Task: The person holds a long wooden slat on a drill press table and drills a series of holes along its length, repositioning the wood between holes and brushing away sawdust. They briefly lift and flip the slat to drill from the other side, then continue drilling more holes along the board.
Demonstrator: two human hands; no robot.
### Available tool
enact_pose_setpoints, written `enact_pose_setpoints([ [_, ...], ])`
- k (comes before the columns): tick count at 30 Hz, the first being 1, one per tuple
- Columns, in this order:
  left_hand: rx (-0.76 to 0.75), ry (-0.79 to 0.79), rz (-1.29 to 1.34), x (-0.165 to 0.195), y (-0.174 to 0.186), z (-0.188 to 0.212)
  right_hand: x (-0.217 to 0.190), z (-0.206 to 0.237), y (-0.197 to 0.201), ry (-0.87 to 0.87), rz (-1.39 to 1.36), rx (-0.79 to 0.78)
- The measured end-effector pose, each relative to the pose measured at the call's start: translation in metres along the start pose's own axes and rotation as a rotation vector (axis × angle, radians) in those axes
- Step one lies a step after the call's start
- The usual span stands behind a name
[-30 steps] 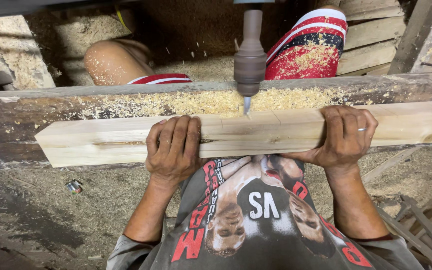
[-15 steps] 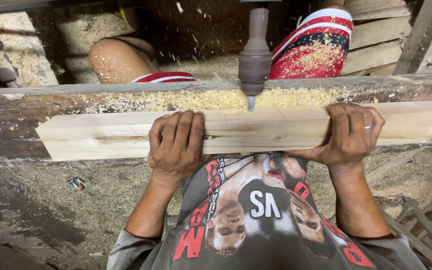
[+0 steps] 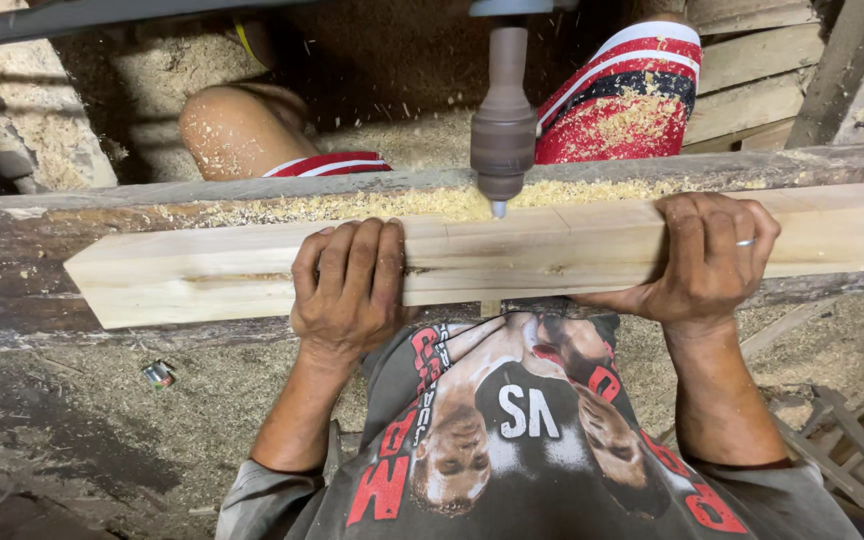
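A long pale wooden beam [image 3: 202,275] lies across a dark, worn machine bed [image 3: 12,225] in the head view. My left hand [image 3: 347,285] wraps over the beam left of centre. Gripping it further right is my right hand [image 3: 707,255], with a ring on one finger. Between the two hands a vertical drill chuck [image 3: 502,130] hangs down, and its bit tip [image 3: 498,209] sits at the beam's far top edge. Sawdust [image 3: 352,205] is piled along the bed just behind the beam.
Another person's bare knees and red patterned shorts [image 3: 632,100] are just beyond the bed, dusted with sawdust. Stacked planks [image 3: 752,70] stand at the upper right. A small metal piece [image 3: 159,375] lies on the sawdust-covered floor. Wooden slats [image 3: 852,440] lean at the lower right.
The beam has shifted slightly to the right with both hands on it. The drill bit now sits at the beam's far edge, and fewer chips are flying.
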State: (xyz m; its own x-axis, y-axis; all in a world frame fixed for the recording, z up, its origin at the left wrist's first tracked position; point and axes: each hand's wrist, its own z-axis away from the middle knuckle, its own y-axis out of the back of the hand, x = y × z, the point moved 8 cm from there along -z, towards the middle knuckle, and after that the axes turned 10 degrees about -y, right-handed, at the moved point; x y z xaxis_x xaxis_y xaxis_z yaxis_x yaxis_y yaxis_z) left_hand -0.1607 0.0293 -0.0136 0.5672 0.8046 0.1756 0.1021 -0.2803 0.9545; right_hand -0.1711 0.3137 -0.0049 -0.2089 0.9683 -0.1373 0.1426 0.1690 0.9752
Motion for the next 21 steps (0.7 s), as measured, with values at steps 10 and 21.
enact_pose_setpoints([
  [10,0.001,0.002,-0.042,-0.007,-0.004,-0.010,-0.004,-0.023,0.005,0.028,-0.007,0.010],
  [21,-0.017,0.077,0.127,0.008,0.005,0.008,-0.002,0.008,0.012,0.025,-0.022,-0.004],
])
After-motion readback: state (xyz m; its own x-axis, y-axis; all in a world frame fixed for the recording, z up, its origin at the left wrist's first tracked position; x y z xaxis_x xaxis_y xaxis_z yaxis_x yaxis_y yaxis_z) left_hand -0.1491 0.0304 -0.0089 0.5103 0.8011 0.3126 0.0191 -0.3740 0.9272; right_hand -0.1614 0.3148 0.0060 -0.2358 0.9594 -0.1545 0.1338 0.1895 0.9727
